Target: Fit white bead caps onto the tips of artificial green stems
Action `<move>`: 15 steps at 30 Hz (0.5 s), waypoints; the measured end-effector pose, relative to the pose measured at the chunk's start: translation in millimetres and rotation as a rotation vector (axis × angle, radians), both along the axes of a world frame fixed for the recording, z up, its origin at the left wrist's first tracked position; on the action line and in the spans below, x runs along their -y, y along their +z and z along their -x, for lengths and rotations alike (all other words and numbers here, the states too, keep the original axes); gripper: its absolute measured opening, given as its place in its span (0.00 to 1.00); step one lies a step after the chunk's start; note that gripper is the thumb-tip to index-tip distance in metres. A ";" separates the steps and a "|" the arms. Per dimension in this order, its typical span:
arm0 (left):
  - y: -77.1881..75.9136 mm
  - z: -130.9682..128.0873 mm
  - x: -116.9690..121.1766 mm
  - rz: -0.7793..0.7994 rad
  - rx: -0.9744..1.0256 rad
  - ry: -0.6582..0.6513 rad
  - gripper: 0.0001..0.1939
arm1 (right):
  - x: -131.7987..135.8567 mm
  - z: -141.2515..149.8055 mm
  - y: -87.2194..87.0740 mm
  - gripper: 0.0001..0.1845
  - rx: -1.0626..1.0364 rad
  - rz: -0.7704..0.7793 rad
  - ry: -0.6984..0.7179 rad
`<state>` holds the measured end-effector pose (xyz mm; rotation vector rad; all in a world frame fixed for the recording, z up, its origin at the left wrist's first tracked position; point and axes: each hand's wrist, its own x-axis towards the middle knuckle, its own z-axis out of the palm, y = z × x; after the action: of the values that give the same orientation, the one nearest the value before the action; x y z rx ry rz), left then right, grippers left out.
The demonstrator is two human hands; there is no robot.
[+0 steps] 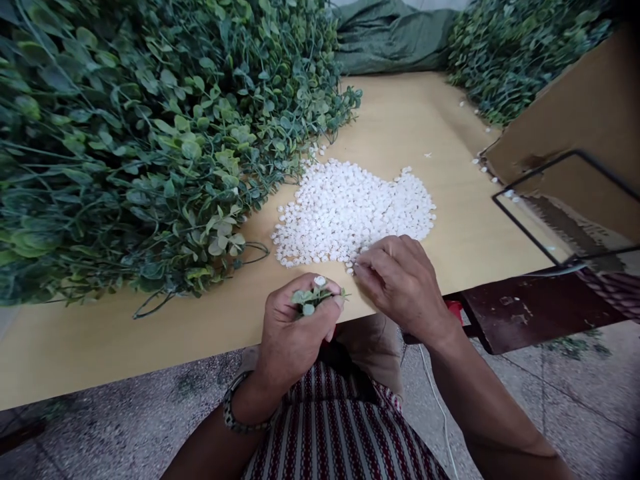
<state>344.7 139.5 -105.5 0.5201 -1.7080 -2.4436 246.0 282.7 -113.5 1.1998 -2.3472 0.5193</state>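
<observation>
My left hand (295, 333) is closed around a small green leafy sprig (315, 297) with a white flower piece at its top, held just off the table's near edge. My right hand (400, 277) rests at the front of a heap of small white flower pieces (350, 207), its fingertips pinched together at the heap's edge; whether a piece is between them is hidden. The heap lies on a pale wooden table (410, 127).
A big pile of green artificial foliage (150, 133) covers the table's left side. More foliage (510, 47) lies at the back right, with a green cloth (390, 37) behind. A cardboard box (580, 113) and a black wire frame (550, 200) stand on the right.
</observation>
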 end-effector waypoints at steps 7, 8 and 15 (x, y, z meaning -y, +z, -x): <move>-0.1 1.5 -1.3 -0.012 -0.002 0.012 0.03 | -1.5 -12.6 5.6 0.08 0.493 0.521 0.210; -0.5 1.2 -1.4 -0.010 -0.008 0.009 0.03 | -0.5 -16.1 6.9 0.08 0.615 0.592 0.248; 4.4 -1.0 -5.6 -0.040 -0.041 0.009 0.02 | 10.2 -33.6 7.3 0.06 1.010 0.889 0.410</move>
<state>345.8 145.1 -101.1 0.4770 -1.6407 -2.4692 279.6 272.6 -106.2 1.0365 -1.9714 2.4404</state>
